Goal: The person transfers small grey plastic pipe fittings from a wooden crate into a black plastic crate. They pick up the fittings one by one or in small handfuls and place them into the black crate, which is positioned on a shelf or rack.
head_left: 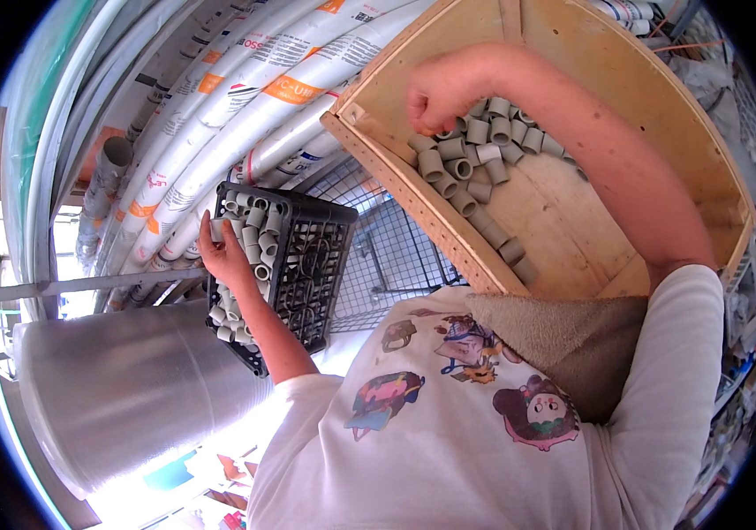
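Note:
My left hand (227, 257) is over a black plastic crate (332, 215) filled with short grey pipe couplings (268, 243). Between its thumb and fingers sits one grey coupling (219, 230). My right arm reaches across a large wooden bin (643, 79) on the right. Above the bin's left side, my right hand (450, 90) is closed with its fingers curled down; whatever they may hold is hidden. Just below and beside that hand lies a heap of loose grey couplings (477, 132), with several more in a row along the bin's near-left wall.
Long white plastic-wrapped pipes (263, 97) lean behind the crate. A wire mesh cart (396, 243) stands between crate and bin. At the lower left lies a big clear-wrapped roll (122, 389) below a metal bar (86, 288). A brown cloth (563, 344) hangs against the bin's near edge.

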Tool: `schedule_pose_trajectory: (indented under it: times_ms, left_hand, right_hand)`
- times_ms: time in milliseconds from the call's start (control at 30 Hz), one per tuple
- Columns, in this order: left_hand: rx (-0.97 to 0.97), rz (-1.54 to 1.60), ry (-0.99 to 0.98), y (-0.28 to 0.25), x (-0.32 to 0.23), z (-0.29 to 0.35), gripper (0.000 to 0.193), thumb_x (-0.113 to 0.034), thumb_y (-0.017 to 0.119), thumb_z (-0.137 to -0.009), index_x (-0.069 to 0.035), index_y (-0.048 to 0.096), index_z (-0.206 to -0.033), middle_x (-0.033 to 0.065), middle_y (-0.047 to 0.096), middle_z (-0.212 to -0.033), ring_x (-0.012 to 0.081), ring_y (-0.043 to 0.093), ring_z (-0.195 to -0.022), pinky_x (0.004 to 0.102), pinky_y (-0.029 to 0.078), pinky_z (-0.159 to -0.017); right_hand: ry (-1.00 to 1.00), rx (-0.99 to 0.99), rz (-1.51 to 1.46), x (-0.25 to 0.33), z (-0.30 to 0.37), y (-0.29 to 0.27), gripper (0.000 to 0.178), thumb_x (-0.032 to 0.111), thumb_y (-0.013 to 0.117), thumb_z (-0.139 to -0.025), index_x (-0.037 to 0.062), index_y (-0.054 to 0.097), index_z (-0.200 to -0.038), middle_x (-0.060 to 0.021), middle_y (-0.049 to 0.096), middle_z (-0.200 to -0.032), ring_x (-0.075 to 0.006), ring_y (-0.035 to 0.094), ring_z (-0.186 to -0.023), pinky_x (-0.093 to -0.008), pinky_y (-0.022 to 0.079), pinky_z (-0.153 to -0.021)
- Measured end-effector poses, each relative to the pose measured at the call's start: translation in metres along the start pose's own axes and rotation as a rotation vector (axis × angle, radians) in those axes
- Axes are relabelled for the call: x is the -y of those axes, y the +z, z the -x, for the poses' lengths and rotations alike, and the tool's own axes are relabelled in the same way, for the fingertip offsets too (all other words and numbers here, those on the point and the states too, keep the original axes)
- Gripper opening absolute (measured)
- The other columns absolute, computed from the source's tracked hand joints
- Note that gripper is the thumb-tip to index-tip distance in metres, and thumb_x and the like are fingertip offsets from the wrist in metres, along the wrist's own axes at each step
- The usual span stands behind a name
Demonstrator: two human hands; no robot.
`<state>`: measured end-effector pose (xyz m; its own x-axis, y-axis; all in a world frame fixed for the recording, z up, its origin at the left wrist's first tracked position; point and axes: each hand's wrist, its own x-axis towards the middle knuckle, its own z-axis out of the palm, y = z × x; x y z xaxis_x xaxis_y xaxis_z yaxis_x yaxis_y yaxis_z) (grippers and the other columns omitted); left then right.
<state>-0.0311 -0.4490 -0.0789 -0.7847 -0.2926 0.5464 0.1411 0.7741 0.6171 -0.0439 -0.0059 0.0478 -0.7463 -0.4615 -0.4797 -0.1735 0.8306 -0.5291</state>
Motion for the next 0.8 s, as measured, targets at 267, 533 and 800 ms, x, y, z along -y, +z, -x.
schedule_pose_trajectory:
  times_ms: [267,533,800]
  left_hand:
    - [0.144,-0.205,0.212,0.005,0.090,0.020,0.047,-0.016,0.069,-0.088,-0.005,0.057,-0.132,0.0255,0.058,-0.123,0.0426,0.054,-0.115,0.0477,0.043,-0.099]
    - [0.092,-0.062,0.152,0.003,0.015,0.026,0.044,-0.019,0.068,-0.092,-0.004,0.057,-0.132,0.0170,0.055,-0.126,0.0314,0.055,-0.116,0.0419,0.046,-0.095]
    - [0.259,0.590,0.127,0.000,-0.121,0.036,0.036,-0.008,0.062,-0.096,-0.002,0.057,-0.131,0.0108,0.061,-0.126,0.0177,0.061,-0.109,0.0317,0.048,-0.095]
  right_hand:
    - [0.103,-0.282,0.295,-0.077,-0.046,0.070,0.024,0.009,0.064,-0.078,0.0106,0.073,-0.100,-0.0119,0.072,-0.097,-0.0306,0.069,-0.091,-0.0420,0.054,-0.078]
    - [0.092,-0.306,0.401,-0.081,-0.046,0.059,0.016,0.013,0.068,-0.079,0.0014,0.073,-0.090,-0.0168,0.072,-0.091,-0.0311,0.070,-0.084,-0.0432,0.056,-0.070]
    - [0.003,-0.118,0.159,0.018,0.014,-0.014,0.018,0.016,0.070,-0.076,0.0020,0.071,-0.088,-0.0094,0.068,-0.072,-0.0160,0.066,-0.062,-0.0329,0.050,-0.055]
